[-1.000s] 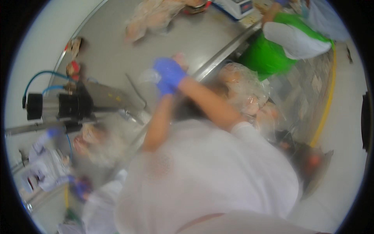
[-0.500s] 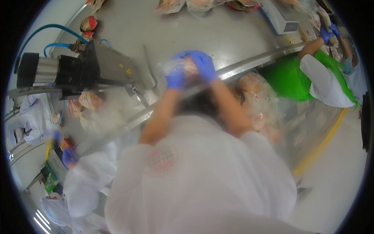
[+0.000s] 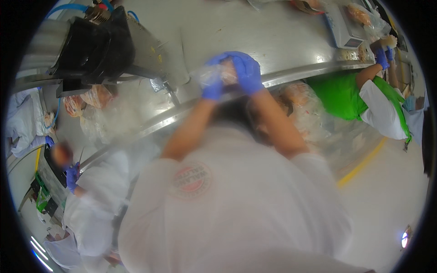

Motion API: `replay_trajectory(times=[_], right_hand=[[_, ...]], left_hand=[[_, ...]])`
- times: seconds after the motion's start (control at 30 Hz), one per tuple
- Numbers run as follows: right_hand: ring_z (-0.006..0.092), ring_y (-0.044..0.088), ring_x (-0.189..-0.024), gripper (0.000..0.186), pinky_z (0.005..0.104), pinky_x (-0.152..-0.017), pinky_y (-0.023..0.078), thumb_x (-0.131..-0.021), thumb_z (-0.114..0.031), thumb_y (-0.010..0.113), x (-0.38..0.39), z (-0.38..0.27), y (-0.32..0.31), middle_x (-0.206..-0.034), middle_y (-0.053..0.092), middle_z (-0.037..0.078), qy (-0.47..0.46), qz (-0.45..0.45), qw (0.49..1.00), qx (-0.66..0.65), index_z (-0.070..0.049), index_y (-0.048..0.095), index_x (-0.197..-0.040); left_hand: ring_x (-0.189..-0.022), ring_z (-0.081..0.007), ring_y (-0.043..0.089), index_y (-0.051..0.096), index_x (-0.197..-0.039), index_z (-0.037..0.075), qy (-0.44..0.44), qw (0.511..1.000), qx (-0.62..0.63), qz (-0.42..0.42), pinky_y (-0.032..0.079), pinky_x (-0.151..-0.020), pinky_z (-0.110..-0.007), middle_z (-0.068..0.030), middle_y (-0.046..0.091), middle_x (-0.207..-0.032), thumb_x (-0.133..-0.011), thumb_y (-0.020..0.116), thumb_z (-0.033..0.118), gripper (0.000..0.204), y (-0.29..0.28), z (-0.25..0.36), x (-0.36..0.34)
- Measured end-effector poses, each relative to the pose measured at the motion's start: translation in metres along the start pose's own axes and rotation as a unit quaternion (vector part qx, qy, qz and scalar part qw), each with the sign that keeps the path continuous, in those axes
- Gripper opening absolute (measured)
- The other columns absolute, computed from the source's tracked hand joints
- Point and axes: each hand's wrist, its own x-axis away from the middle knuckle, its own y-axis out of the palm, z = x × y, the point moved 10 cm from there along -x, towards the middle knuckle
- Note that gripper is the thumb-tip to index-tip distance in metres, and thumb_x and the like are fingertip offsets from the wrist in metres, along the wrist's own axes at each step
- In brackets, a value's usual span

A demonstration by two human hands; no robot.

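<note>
Both my hands are in blue gloves, raised over the near edge of the steel table. Between them is a pale pink piece of meat in a clear plastic bag. My left hand grips the gathered plastic on the left side. Curled around the right and top of the piece is my right hand. The meat's exact cut cannot be made out, and its lower side is blurred.
A black and silver machine with blue hoses stands to the left. Bagged meat lies below it. More bagged pieces are in a bin at my right. A weighing scale is at the far right. Co-workers stand on both sides.
My view has shifted, so the machine sits further up and left and my hands slightly right and higher. Both hands keep hold of the bagged meat.
</note>
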Motion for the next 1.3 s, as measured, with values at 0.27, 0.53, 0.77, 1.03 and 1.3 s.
replay_trajectory(times=[0.27,0.53,0.77,1.03,1.3], right_hand=[[0.0271,0.061,-0.092,0.031,0.0342,-0.083,0.045,-0.088,-0.022,0.043,0.012,-0.003,0.000,-0.098,0.064,0.015,0.000,0.032,0.999,-0.005,-0.003,0.063,-0.103],[0.0195,0.038,-0.122,0.088,0.0329,-0.103,0.030,-0.067,-0.023,0.078,0.009,0.021,0.028,-0.132,0.041,0.009,0.083,-0.271,0.942,-0.178,-0.008,0.027,-0.138],[0.0184,0.044,-0.115,0.071,0.0313,-0.101,0.033,-0.073,-0.032,0.070,-0.001,0.042,0.004,-0.125,0.047,0.006,0.166,-0.224,0.916,-0.288,-0.006,0.037,-0.131],[0.0259,0.042,-0.120,0.097,0.0379,-0.098,0.038,-0.070,-0.022,0.075,0.009,0.000,-0.021,-0.131,0.040,0.016,0.094,-0.158,0.952,-0.247,-0.004,0.011,-0.139],[0.0275,0.051,-0.110,0.098,0.0395,-0.089,0.046,-0.061,-0.029,0.082,-0.012,-0.016,-0.052,-0.123,0.047,0.012,0.060,0.025,0.940,-0.336,-0.005,0.023,-0.136]], left_hand=[[-0.095,-0.0225,0.056,0.057,-0.106,0.006,0.063,0.987,-0.141,-0.052,0.045,-0.082,-0.035,-0.0098,0.060,-0.102,-0.090,0.042,0.018,0.025,-0.001,0.012,0.004],[-0.085,-0.0200,0.060,0.065,-0.091,-0.001,-0.160,0.976,0.087,0.121,0.048,-0.080,-0.031,-0.0117,0.064,-0.092,-0.087,0.046,0.020,0.028,-0.037,-0.052,-0.028],[-0.094,-0.0219,0.058,0.059,-0.106,-0.003,-0.182,0.962,0.191,-0.073,0.046,-0.087,-0.031,-0.0124,0.062,-0.103,-0.087,0.048,0.022,0.033,0.006,0.024,-0.029],[-0.108,-0.0327,0.051,0.051,-0.116,0.003,-0.334,0.838,0.425,0.078,0.040,-0.096,-0.045,-0.0171,0.055,-0.114,-0.093,0.033,0.038,0.045,0.007,-0.006,-0.041],[-0.113,-0.0325,0.047,0.053,-0.096,0.005,-0.322,0.797,0.507,0.061,0.032,-0.101,-0.047,-0.0154,0.051,-0.120,-0.095,0.033,0.034,0.035,0.045,0.066,-0.038]])
